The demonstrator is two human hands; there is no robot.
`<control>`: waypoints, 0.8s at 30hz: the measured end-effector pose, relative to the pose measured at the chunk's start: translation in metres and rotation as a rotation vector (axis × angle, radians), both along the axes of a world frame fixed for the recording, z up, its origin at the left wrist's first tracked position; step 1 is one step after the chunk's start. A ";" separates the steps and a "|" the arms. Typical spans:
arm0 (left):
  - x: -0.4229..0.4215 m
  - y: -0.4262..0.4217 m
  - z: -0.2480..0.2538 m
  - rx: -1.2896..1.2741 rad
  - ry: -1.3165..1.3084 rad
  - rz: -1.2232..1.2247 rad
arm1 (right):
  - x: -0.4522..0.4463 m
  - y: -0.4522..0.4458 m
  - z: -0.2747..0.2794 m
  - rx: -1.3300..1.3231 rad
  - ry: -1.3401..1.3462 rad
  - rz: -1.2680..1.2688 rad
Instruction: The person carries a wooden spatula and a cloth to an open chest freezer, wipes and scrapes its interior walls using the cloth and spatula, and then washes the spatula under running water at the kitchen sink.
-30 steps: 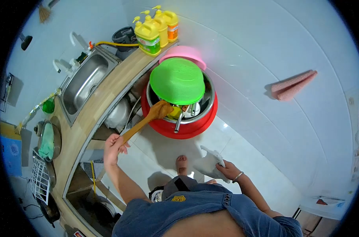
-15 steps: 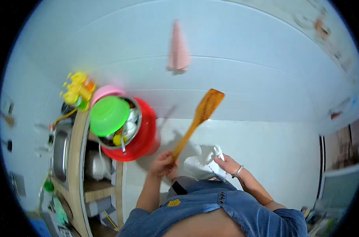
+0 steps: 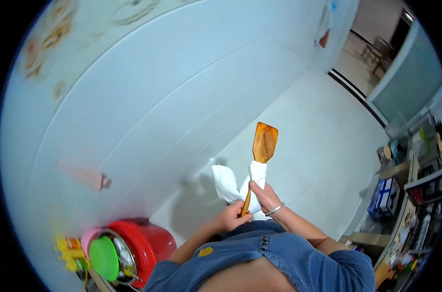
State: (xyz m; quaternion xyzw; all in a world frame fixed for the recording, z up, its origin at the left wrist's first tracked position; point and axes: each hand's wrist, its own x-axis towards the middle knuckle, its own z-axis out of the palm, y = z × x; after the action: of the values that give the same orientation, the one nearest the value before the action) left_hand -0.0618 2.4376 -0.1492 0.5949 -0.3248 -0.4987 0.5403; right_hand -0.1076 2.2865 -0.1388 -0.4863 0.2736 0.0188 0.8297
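A wooden spatula point(image 3: 265, 142) points away from my body, its flat blade uppermost. My left hand point(image 3: 234, 215) grips the lower end of its handle. Around the handle, just below the blade, lies a white cloth point(image 3: 226, 183), which my right hand point(image 3: 265, 195) pinches against the wood. One part of the cloth hangs out to the left of the handle. The two hands are close together in front of my waist.
At the lower left stand a red tub point(image 3: 150, 243), a green basket point(image 3: 104, 258) and yellow bottles point(image 3: 71, 249). A pink cloth point(image 3: 92, 178) hangs on the wall. Cluttered shelves point(image 3: 398, 170) line the right side, near an open doorway point(image 3: 362, 58).
The view has turned right, away from the sink and tubs. My left hand has brought the spatula across to my right hand, and the white cloth now wraps its handle.
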 end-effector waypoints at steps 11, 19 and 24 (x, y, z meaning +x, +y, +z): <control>0.068 -0.018 -0.046 0.018 0.240 -0.272 | 0.010 -0.006 0.003 -0.060 -0.124 -0.050; 0.098 -0.035 -0.028 -0.029 0.624 -0.300 | 0.022 0.003 0.014 -0.150 0.053 -0.238; 0.118 -0.040 -0.045 -0.069 0.771 -0.275 | 0.030 0.002 0.016 -0.139 0.059 -0.314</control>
State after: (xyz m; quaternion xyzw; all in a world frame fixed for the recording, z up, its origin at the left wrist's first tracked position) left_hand 0.0566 2.3973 -0.1947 0.2967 -0.1915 -0.7416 0.5704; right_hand -0.0778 2.2884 -0.1228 -0.4930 0.3711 -0.1156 0.7784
